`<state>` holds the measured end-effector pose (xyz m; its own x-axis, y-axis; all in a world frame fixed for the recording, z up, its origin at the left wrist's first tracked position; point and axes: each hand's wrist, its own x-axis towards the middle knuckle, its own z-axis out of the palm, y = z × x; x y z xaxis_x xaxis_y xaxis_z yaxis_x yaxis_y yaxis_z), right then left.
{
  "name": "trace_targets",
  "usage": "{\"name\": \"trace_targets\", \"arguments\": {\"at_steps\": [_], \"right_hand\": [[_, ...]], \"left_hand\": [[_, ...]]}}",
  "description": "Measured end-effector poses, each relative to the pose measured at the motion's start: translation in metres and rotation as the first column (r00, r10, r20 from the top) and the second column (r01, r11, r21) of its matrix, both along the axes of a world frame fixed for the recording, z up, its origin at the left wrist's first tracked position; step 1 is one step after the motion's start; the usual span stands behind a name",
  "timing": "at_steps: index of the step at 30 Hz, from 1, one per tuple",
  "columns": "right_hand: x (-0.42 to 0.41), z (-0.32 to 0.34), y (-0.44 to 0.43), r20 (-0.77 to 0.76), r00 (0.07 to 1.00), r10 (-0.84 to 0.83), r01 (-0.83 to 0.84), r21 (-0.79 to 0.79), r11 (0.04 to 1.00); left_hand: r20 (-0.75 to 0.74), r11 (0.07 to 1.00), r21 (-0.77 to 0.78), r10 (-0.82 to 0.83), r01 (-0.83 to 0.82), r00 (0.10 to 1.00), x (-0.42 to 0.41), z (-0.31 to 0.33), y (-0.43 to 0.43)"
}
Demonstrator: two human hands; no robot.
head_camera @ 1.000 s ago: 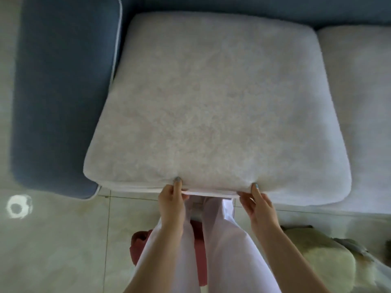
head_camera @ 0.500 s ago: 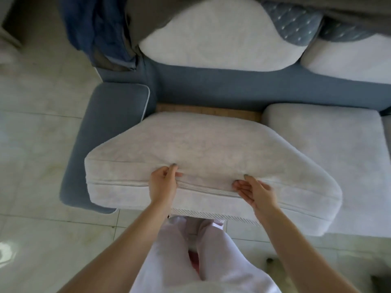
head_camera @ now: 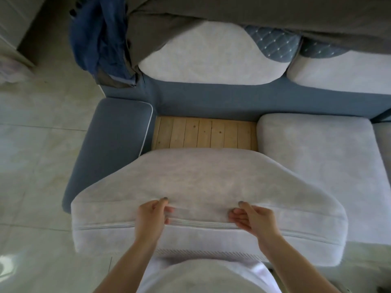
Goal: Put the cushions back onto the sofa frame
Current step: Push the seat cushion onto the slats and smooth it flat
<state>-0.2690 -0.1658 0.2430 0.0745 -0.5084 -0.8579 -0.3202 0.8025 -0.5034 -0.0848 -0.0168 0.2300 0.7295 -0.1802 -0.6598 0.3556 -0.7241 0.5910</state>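
Head view: left hand [head_camera: 151, 216] and right hand [head_camera: 254, 218] pinch the seat cushion [head_camera: 201, 180] by its front, likely to push it over the wooden slats [head_camera: 203, 134].

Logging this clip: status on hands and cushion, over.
Left hand and right hand grip cushion front edge. Cushion short of backrest, slats showing behind. Its left corner overlaps armrest.

We see pale glossy floor tiles [head_camera: 31, 144] spreading left of the left grip [head_camera: 151, 216], with a bright glare [head_camera: 5, 264] low on that side. Far beyond, up-left, stands a pale cabinet [head_camera: 12, 24]. A blue cloth [head_camera: 95, 39] and a grey blanket [head_camera: 275, 11] hang farther ahead.
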Motion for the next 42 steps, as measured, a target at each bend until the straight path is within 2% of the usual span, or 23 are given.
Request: {"name": "trace_targets", "arguments": {"at_steps": [5, 7, 8, 9, 10, 12, 14, 15, 16, 17, 19, 21, 23, 26, 30, 33, 38, 42], "right_hand": [[-0.003, -0.003, 0.012, -0.041, 0.999, 0.013, -0.011, 0.052, 0.999], [0.005, -0.003, 0.006, -0.092, 0.987, 0.134, -0.131, 0.036, 0.991], [0.008, -0.004, 0.0, -0.143, 0.959, 0.246, -0.247, 0.012, 0.969], [0.014, -0.005, -0.005, -0.214, 0.9, 0.38, -0.392, -0.013, 0.92], [0.021, -0.005, -0.012, -0.3, 0.8, 0.519, -0.547, -0.011, 0.837], [0.04, -0.005, -0.022, -0.443, 0.543, 0.713, -0.773, 0.068, 0.631], [0.067, -0.005, -0.027, -0.562, 0.307, 0.769, -0.884, 0.131, 0.448], [0.084, -0.009, -0.027, -0.609, 0.233, 0.758, -0.912, 0.133, 0.388], [0.1, -0.012, -0.027, -0.635, 0.2, 0.747, -0.929, 0.119, 0.35], [0.116, -0.018, -0.025, -0.637, 0.194, 0.746, -0.942, 0.09, 0.322], [0.15, -0.035, -0.018, -0.59, 0.242, 0.77, -0.952, 0.008, 0.305], [0.185, -0.061, -0.01, -0.532, 0.304, 0.791, -0.948, -0.083, 0.309], [0.21, -0.087, -0.002, -0.473, 0.3, 0.828, -0.953, -0.109, 0.283], [0.244, -0.137, 0.007, -0.42, 0.191, 0.887, -0.979, -0.013, 0.204], [0.276, -0.22, 0.011, -0.43, 0.089, 0.898, -0.995, 0.008, 0.102], [0.303, -0.304, -0.002, -0.433, 0.087, 0.897, -0.996, -0.031, 0.082], [0.35, -0.423, -0.045, -0.492, 0.081, 0.867, -0.993, -0.113, 0.029], [0.391, -0.5, -0.075, -0.493, 0.018, 0.87, -0.993, -0.113, -0.044]], "left_hand": [[-0.007, 0.999, -0.021, -0.024, 0.023, 1.0, 0.001, 0.001, 0.012], [-0.023, 0.992, -0.023, -0.125, 0.125, 0.992, 0.011, -0.003, 0.012], [-0.053, 0.981, -0.034, -0.194, 0.192, 0.98, 0.016, -0.004, 0.011], [-0.108, 0.964, -0.049, -0.265, 0.261, 0.958, 0.027, -0.003, 0.01], [-0.187, 0.943, -0.067, -0.332, 0.325, 0.925, 0.037, -0.001, 0.007], [-0.341, 0.88, -0.079, -0.465, 0.468, 0.817, 0.06, 0.006, 0.001], [-0.41, 0.784, -0.084, -0.59, 0.616, 0.695, 0.085, 0.015, -0.005], [-0.411, 0.752, -0.1, -0.627, 0.651, 0.662, 0.1, 0.017, -0.006], [-0.397, 0.748, -0.117, -0.638, 0.653, 0.66, 0.113, 0.017, -0.008], [-0.35, 0.753, -0.12, -0.642, 0.647, 0.683, 0.128, 0.014, -0.008], [-0.172, 0.749, -0.091, -0.661, 0.657, 0.73, 0.163, 0.0, -0.01], [-0.048, 0.721, -0.029, -0.693, 0.693, 0.719, 0.201, -0.023, -0.012], [-0.052, 0.678, 0.054, -0.731, 0.733, 0.68, 0.228, -0.053, -0.015], [-0.1, 0.643, 0.176, -0.741, 0.745, 0.663, 0.25, -0.116, -0.025], [-0.135, 0.55, 0.305, -0.783, 0.778, 0.607, 0.246, -0.203, -0.046], [-0.158, 0.502, 0.377, -0.793, 0.779, 0.588, 0.246, -0.285, -0.068], [-0.164, 0.542, 0.422, -0.743, 0.727, 0.649, 0.269, -0.399, -0.106], [-0.164, 0.501, 0.459, -0.764, 0.734, 0.624, 0.289, -0.458, -0.12]]}}
